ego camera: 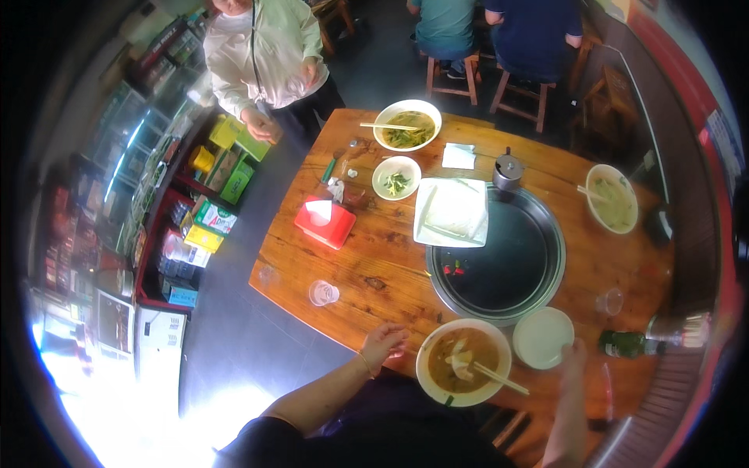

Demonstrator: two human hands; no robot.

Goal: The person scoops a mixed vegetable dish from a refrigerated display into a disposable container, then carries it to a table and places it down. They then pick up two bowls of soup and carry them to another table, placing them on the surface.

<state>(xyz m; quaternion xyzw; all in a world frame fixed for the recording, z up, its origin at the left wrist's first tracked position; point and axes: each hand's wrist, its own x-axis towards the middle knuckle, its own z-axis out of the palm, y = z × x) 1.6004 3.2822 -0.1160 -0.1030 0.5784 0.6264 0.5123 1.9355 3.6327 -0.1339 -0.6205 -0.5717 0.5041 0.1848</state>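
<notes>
My left hand hovers by the front edge of the wooden table, left of a large white bowl of brownish soup. It holds nothing, and its fingers are loosely bent and apart. Wooden chopsticks rest in that bowl over its right rim. My right hand, slightly blurred, grips the right edge of a small white dish, which sits between the soup bowl and a round metal pan set in the table. Several red and green chilli pieces lie in the pan.
A square white dish stack overhangs the pan, beside a lidded metal pot. Also on the table are a red tissue box, a plastic cup, a green bottle and further bowls. A person stands at the far left.
</notes>
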